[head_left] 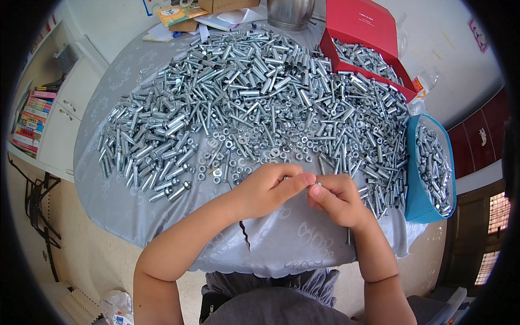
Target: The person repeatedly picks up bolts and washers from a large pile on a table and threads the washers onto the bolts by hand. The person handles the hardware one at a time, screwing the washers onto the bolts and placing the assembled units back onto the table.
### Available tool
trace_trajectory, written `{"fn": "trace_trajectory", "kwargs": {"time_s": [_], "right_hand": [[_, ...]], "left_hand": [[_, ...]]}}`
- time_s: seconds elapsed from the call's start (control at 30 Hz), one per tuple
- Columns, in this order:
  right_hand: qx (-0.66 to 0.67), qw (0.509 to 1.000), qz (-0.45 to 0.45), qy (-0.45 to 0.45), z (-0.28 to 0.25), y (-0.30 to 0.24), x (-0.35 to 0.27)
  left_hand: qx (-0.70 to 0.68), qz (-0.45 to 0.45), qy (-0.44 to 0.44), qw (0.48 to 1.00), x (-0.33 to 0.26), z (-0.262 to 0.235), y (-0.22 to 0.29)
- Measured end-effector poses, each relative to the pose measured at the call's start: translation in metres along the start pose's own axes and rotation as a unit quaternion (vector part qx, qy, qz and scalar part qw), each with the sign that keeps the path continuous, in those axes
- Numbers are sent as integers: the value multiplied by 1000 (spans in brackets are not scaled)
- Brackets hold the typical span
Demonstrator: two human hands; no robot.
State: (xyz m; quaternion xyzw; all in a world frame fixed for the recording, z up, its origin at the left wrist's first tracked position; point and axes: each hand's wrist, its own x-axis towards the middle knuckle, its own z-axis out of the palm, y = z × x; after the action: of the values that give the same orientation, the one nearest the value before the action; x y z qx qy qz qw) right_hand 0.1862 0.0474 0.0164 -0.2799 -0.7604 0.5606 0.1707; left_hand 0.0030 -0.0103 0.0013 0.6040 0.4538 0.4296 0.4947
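My left hand [271,189] and my right hand [339,200] meet above the near part of the table. The right thumb and fingers pinch a small silver metal fastener [317,184]; only its end shows, so its exact kind is unclear. With fingers curled, my left hand brings its thumb and fingertips against the right fingertips; anything in its grip is hidden. Just beyond the hands lie loose washers and nuts [271,153]. A large heap of silver bolts and metal sleeves [254,76] spreads behind them. Finished-looking sleeve bolts [168,187] lie on the left.
A red box [401,84] of metal parts stands open at the back right. Beside the right edge is a blue fabric bin [420,195] holding bolts. A metal pot [291,13], papers and a cardboard box [227,5] sit at the back. Grey cloth [292,238] covers the table.
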Motion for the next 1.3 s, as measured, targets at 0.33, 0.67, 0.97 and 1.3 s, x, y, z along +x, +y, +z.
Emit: {"fn": "trace_trajectory", "kwargs": {"time_s": [0.33, 0.67, 0.97, 1.3], "right_hand": [[210, 972, 98, -47, 1, 2, 2], [316, 936, 138, -72, 3, -1, 1], [309, 946, 91, 32, -3, 3, 4], [345, 930, 119, 42, -1, -1, 6]], "left_hand": [[272, 210, 65, 937, 1, -1, -7], [388, 350, 144, 840, 2, -1, -5], [-176, 124, 411, 886, 10, -42, -6], [-421, 136, 554, 705, -7, -134, -24]]}}
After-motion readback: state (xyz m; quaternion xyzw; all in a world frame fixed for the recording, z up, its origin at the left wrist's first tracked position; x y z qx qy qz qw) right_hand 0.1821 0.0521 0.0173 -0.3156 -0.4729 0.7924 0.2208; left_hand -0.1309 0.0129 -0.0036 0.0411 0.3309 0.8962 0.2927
